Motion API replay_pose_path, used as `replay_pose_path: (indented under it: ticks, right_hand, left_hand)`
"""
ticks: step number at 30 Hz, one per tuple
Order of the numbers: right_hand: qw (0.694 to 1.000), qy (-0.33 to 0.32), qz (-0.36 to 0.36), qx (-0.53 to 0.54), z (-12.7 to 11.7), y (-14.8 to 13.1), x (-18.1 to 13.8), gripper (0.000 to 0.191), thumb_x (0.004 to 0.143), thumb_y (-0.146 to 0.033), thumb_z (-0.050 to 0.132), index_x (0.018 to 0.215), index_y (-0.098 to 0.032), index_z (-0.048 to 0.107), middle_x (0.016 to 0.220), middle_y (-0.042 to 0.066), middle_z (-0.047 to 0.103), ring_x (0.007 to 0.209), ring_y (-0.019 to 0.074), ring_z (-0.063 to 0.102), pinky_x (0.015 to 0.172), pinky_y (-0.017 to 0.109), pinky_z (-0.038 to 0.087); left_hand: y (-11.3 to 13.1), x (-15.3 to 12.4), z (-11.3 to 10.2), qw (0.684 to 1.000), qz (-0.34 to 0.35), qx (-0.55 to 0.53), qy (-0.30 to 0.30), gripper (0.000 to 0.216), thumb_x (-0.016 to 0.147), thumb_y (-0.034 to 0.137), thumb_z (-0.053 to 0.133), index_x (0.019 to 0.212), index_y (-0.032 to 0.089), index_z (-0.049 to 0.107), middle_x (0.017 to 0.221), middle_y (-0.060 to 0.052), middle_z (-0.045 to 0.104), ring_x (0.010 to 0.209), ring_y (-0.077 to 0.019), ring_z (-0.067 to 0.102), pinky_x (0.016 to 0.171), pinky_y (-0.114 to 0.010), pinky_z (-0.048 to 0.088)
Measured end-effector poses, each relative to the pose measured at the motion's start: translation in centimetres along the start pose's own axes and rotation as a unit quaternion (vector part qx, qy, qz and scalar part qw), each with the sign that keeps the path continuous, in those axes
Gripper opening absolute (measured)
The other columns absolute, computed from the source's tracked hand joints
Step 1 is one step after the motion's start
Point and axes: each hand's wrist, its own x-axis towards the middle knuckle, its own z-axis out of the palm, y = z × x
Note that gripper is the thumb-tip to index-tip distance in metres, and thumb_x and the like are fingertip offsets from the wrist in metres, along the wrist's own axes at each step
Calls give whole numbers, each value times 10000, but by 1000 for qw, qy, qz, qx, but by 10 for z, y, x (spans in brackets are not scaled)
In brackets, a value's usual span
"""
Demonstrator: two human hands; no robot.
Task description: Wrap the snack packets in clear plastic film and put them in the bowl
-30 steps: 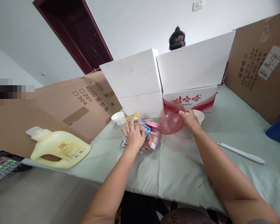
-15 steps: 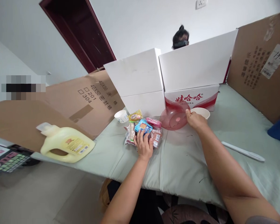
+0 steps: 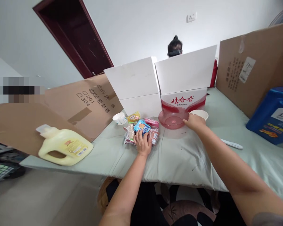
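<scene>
My left hand (image 3: 143,143) rests on a pile of small snack packets (image 3: 141,128) on the pale green table (image 3: 179,157), fingers curled over the near packets. My right hand (image 3: 193,122) grips the right rim of a see-through pink plastic bowl (image 3: 172,118), which sits nearly level on the table. A white bowl (image 3: 200,114) stands just behind my right hand. A white paper cup (image 3: 119,118) stands left of the packets.
A yellow jug (image 3: 63,148) lies on its side at the left. A blue jug (image 3: 272,116) stands at the right. White boxes (image 3: 155,81) and brown cardboard sheets (image 3: 250,62) wall the table. A white utensil (image 3: 231,144) lies right of my arm. Another person's head (image 3: 174,48) shows behind the boxes.
The pink bowl went from tilted on edge to lying nearly flat on the table. My left hand drew back to the near side of the packets. The view shifted right, showing the blue jug.
</scene>
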Motion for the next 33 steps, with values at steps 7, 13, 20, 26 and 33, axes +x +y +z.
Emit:
replay_pose_path:
  ticks: [7, 13, 20, 26, 33]
  right_hand:
    - [998, -24, -1, -49, 2, 54, -70, 473, 900, -472, 482, 1231, -146, 571, 1126, 180, 663, 1058, 322, 604, 837, 434, 447]
    - [989, 38, 83, -120, 31, 119, -99, 339, 904, -195, 409, 1175, -161, 611, 1192, 177, 614, 1111, 345, 518, 888, 523, 379]
    - [991, 33, 54, -114, 35, 133, -102, 417, 872, -60, 329, 1172, -129, 610, 1107, 200, 610, 1049, 338, 536, 798, 412, 427]
    - [997, 43, 19, -57, 41, 124, -96, 435, 854, -49, 371, 1216, -142, 593, 1096, 168, 608, 998, 291, 586, 826, 367, 442]
    - [951, 76, -161, 254, 47, 92, -101, 421, 874, -194, 465, 1291, -185, 520, 1178, 126, 584, 1097, 251, 554, 927, 397, 463]
  left_hand:
    - [7, -1, -8, 999, 9, 17, -38, 632, 725, 604, 640, 1192, 179, 611, 1465, -177, 408, 1429, -370, 203, 1150, -526, 109]
    - [21, -5, -13, 996, 53, 21, -69, 758, 715, 553, 658, 1348, 169, 494, 1365, -191, 509, 1369, -373, 313, 1150, -541, 85]
    - [24, -7, -18, 996, 56, -36, -58, 460, 762, 289, 560, 1205, 167, 586, 1157, -155, 647, 1196, -323, 516, 1129, -498, 224]
    - [43, 3, -33, 933, -98, -346, -27, 401, 747, 324, 561, 1126, 191, 560, 1130, -107, 652, 1061, -258, 613, 962, -413, 465]
    - [103, -1, -33, 516, -331, -738, -281, 239, 699, 238, 626, 923, 157, 609, 856, -28, 693, 743, -164, 651, 654, -280, 519]
